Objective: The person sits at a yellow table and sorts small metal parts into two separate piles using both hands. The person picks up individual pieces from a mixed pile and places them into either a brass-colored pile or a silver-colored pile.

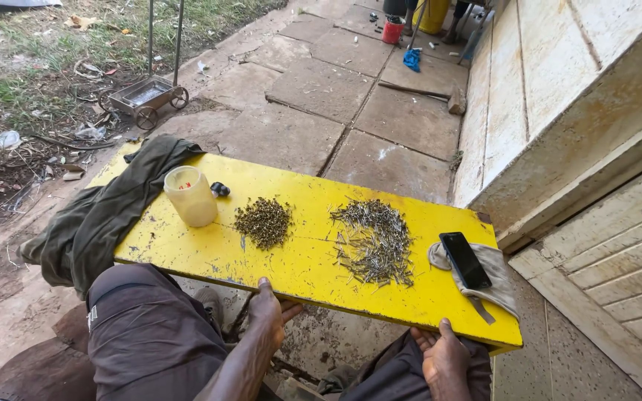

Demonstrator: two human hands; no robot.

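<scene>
A: How are the hands set?

B: Both grip the near edge of the yellow board (306, 275). The left hand (267, 312) sits at about 6 o'clock of the board, thumb on top of the edge, fingers curled under it. The right hand (443, 355) is at about 5 o'clock, thumb pointing up against the edge, fingers wrapped below. So both hands are closed on the board, which rests across the person's knees.

A: What lies on it?

B: A pile of dark screws (263, 221) near the centre, a pile of silver nails (375, 241) towards 3 o'clock of it, and a pale plastic jar (190, 196) at 9 o'clock. A black phone (464, 260) lies on a grey cloth (496, 282) at the right end; a green garment (105, 212) drapes over the left end.

A: Anything unclear?

B: The fingers under the board are hidden. A small dark object (220, 189) beside the jar is too small to identify. At 12 o'clock, far off, a person's legs are cut off by the frame.
</scene>
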